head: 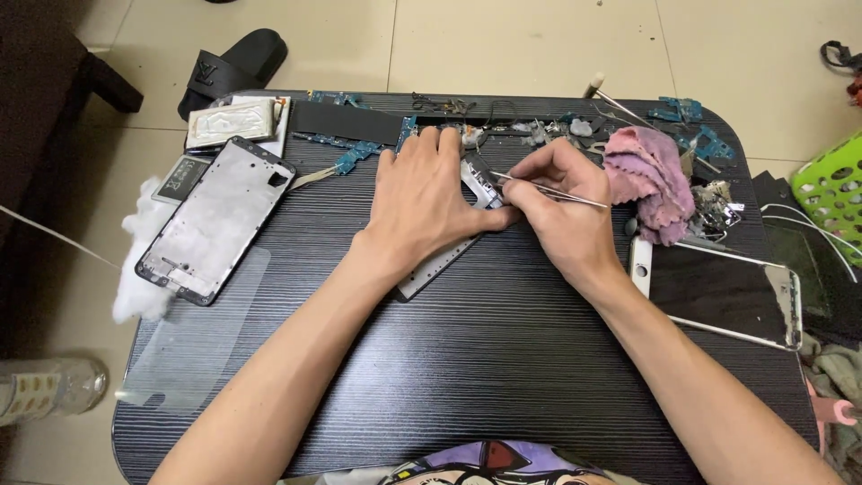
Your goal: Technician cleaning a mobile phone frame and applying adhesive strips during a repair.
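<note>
My left hand (422, 202) lies flat, fingers together, pressing down on a phone frame (437, 267) at the middle of the dark wood-grain table (503, 359). Most of that frame is hidden under the palm; only its lower edge and top end show. My right hand (557, 211) holds thin metal tweezers (552, 190), their tips pointing left at the frame's top end, next to my left thumb.
A stripped phone housing (215, 220) and a clear screen protector (193, 332) lie left, with a battery (232, 121) behind. A pink cloth (651, 180), blue circuit boards (687, 112) and small parts crowd the back right. A phone (718, 292) lies right. A green basket (835, 189) stands on the floor.
</note>
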